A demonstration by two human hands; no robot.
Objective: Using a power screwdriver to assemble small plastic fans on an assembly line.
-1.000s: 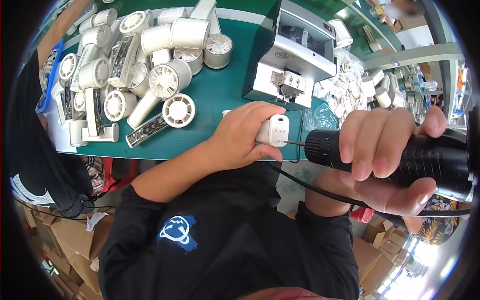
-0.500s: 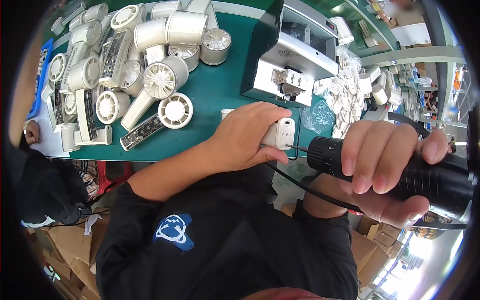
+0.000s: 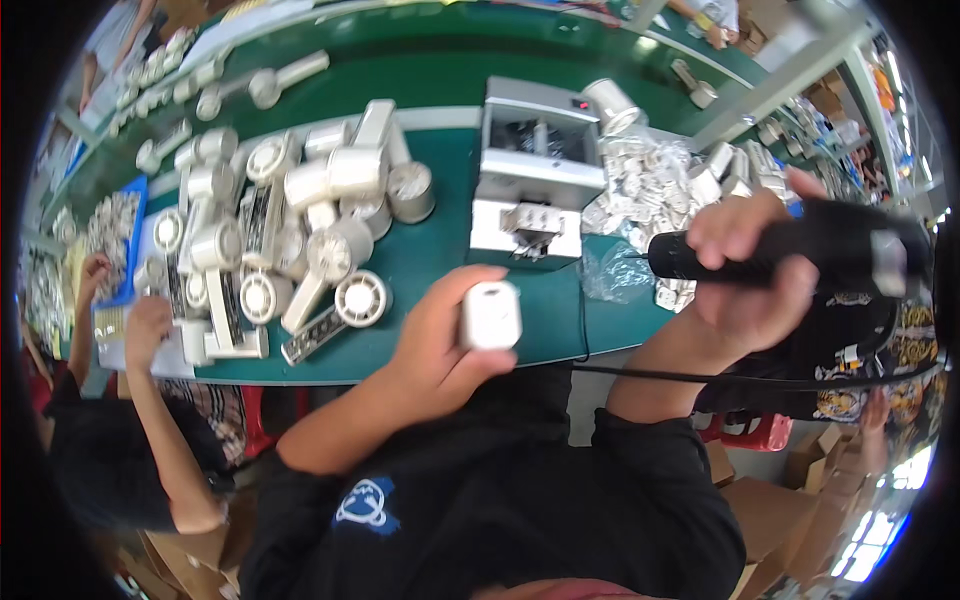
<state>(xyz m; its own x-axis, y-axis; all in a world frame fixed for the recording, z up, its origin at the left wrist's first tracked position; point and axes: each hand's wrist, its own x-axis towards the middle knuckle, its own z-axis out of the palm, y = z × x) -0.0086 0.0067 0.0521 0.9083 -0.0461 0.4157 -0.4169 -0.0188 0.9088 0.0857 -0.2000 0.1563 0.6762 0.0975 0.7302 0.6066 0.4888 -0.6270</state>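
Observation:
My left hand (image 3: 430, 335) is closed round a white plastic housing (image 3: 491, 318), its rounded end face turned up with a small slot in it. The rest of that housing is hidden by the fingers and the viewing angle. On the right, my right hand (image 3: 745, 245) grips a black electric screwdriver (image 3: 840, 245), held level with its nose pointing left, well apart from the housing. Between the hands, farther back, stands a silver-and-black screw feeder (image 3: 525, 235). The screwdriver's nose is level with the feeder's front and to its right.
White fan-shaped units (image 3: 335, 250) are heaped on the green bench (image 3: 440, 250) at left, some with circuit boards exposed. Small white parts (image 3: 650, 180) and a clear plastic bag (image 3: 615, 272) lie right of the feeder. A black cable (image 3: 650, 376) crosses below. A co-worker's hand (image 3: 148, 325) is at left.
The screwdriver has come away from the housing, moving up and back. My left hand has shifted left and turned the housing's end upward. The head view now takes in more of the bench.

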